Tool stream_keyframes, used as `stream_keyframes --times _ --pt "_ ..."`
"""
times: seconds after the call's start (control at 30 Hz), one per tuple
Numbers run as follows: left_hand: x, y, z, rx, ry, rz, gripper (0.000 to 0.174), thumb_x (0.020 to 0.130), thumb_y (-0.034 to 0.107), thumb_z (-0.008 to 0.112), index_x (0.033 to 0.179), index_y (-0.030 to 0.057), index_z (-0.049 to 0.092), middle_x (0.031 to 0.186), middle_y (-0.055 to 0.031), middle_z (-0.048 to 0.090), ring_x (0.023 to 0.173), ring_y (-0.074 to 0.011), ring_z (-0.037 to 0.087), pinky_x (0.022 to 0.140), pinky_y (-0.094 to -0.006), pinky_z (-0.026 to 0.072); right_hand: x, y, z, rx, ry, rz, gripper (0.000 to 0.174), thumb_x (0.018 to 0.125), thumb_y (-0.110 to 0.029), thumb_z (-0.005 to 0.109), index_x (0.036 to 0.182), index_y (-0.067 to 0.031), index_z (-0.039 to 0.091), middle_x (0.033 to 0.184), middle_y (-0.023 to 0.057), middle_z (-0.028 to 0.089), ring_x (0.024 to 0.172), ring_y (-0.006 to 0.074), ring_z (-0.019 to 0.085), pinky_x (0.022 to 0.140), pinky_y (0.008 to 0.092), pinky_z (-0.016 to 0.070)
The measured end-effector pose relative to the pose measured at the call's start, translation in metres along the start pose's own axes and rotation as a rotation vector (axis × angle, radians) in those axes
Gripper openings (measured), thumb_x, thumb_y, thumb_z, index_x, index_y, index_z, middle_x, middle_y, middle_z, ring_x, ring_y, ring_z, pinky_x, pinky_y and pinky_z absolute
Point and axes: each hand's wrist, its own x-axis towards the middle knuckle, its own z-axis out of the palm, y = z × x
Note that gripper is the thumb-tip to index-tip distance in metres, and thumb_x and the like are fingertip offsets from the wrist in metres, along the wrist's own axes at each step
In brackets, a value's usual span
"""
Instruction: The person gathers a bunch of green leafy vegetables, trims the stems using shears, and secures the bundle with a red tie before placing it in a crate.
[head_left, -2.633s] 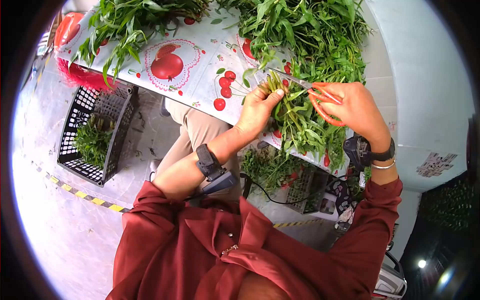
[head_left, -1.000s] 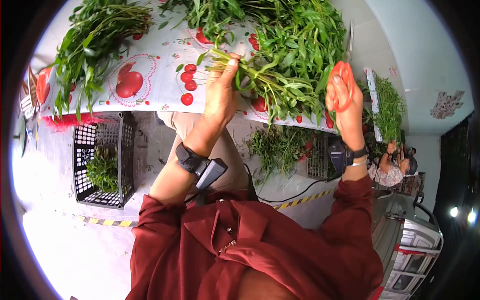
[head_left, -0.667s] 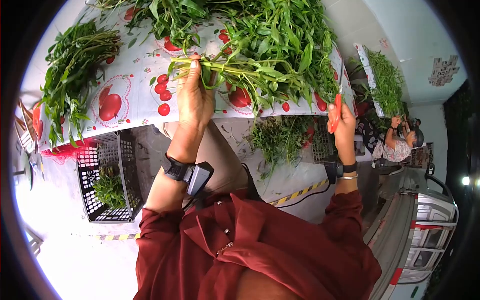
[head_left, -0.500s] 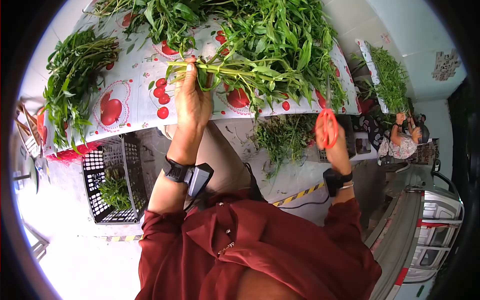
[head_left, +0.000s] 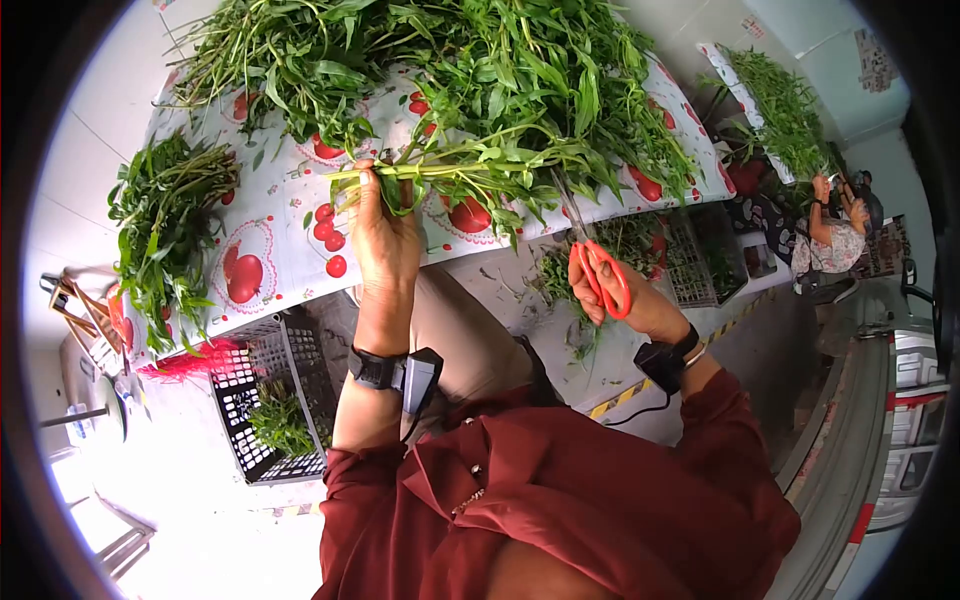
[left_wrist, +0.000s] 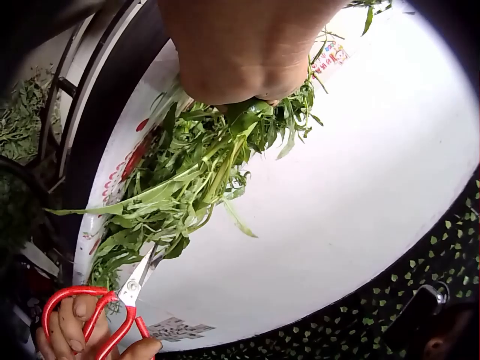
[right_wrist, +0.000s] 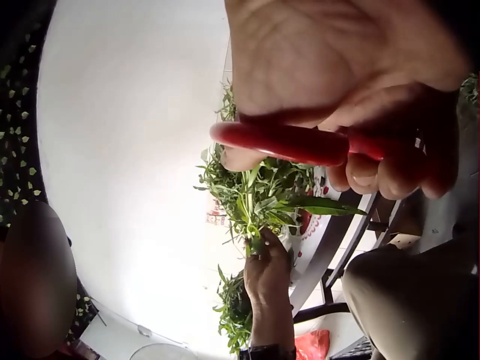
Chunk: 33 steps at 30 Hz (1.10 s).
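In the head view my left hand [head_left: 388, 240] holds a bunch of leafy green stems [head_left: 470, 165] by the stem ends, thumb on top. The leafy end points right over the table. Fingers of my right hand [head_left: 645, 305] grip red-handled scissors [head_left: 603, 282] through the loops. Their blades point up to the bunch's leaves near the table's front edge. The left wrist view shows the scissors' blades [left_wrist: 141, 271] slightly parted, tips right at the leaves. From the right wrist view, the red handle [right_wrist: 285, 142] lies across the fingers, and the left hand [right_wrist: 266, 277] is beyond.
Large heaps of greens [head_left: 540, 70] cover the back of the fruit-print table [head_left: 295, 225]; another bundle [head_left: 170, 220] lies at its left end. A black crate [head_left: 275, 400] with greens stands on the floor below. Another person [head_left: 835, 235] sits at the far right beside more greens.
The scissors have gone from the cut stem ends, out to the right, then back left to the bunch's leafy end. My left hand keeps its hold; the bunch has turned to lie sideways.
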Motion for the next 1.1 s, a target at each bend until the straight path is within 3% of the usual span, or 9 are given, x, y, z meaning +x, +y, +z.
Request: stream_keyframes --times 0.43,0.53,0.73,0.9,1.0,1.1 --pt "0.0 0.0 0.0 0.034 0.053 -0.019 0.022 0.093 0.019 0.049 0.11 0.0065 0.055 0.103 -0.003 0.058 0.093 -0.0137 0.056 0.086 -0.0274 0.0466 0.02 -0.003 0.011 0.064 0.001 -0.022 0.043 0.095 -0.049 0.031 0.093 -0.0074 0.043 0.065 -0.003 0.037 0.053 0.0067 0.039 0.05 0.0211 0.0354" --pt "-0.001 0.0 0.001 0.026 0.031 -0.012 0.021 0.093 0.018 0.049 0.11 0.007 0.055 0.103 -0.0029 0.058 0.093 -0.0134 0.055 0.085 -0.0269 0.0461 0.022 0.0 0.007 0.089 -0.011 -0.029 0.044 0.094 -0.049 0.032 0.101 -0.007 0.044 0.066 -0.0023 0.038 0.053 0.0079 0.039 0.051 0.0227 0.0353" --pt "-0.001 0.0 0.001 0.035 0.013 -0.003 0.021 0.093 0.019 0.049 0.111 0.0074 0.054 0.103 -0.0032 0.057 0.092 -0.014 0.056 0.084 -0.0274 0.047 0.02 -0.003 0.002 -0.019 0.128 -0.001 0.038 0.096 -0.04 0.037 0.089 -0.0042 0.05 0.058 -0.0043 0.038 0.044 0.005 0.034 0.041 0.0198 0.0282" --pt "-0.001 0.0 0.001 0.006 0.006 0.007 0.022 0.093 0.019 0.049 0.112 0.0074 0.052 0.102 -0.004 0.057 0.093 -0.0151 0.056 0.084 -0.0274 0.048 0.019 0.009 -0.005 -0.004 0.202 0.074 0.028 0.092 -0.031 0.051 0.08 -0.0057 0.052 0.056 -0.0061 0.04 0.043 0.0025 0.035 0.04 0.0188 0.0275" --pt "0.001 0.001 -0.003 -0.009 -0.042 0.01 0.021 0.093 0.018 0.048 0.111 0.0066 0.052 0.102 -0.005 0.057 0.092 -0.0161 0.056 0.084 -0.0276 0.0479 0.01 0.018 -0.012 -0.111 0.207 0.05 0.02 0.09 -0.023 0.055 0.08 -0.0055 0.053 0.058 -0.0069 0.042 0.047 0.0016 0.036 0.043 0.0179 0.0283" --pt "0.002 0.001 -0.003 -0.045 -0.11 0.006 0.021 0.094 0.017 0.047 0.111 0.006 0.052 0.102 -0.0064 0.057 0.092 -0.0169 0.057 0.086 -0.0281 0.0475 -0.004 0.018 -0.017 -0.154 0.272 0.081 0.02 0.091 -0.022 0.051 0.084 -0.0038 0.053 0.058 -0.007 0.038 0.046 0.0018 0.033 0.041 0.0187 0.0271"
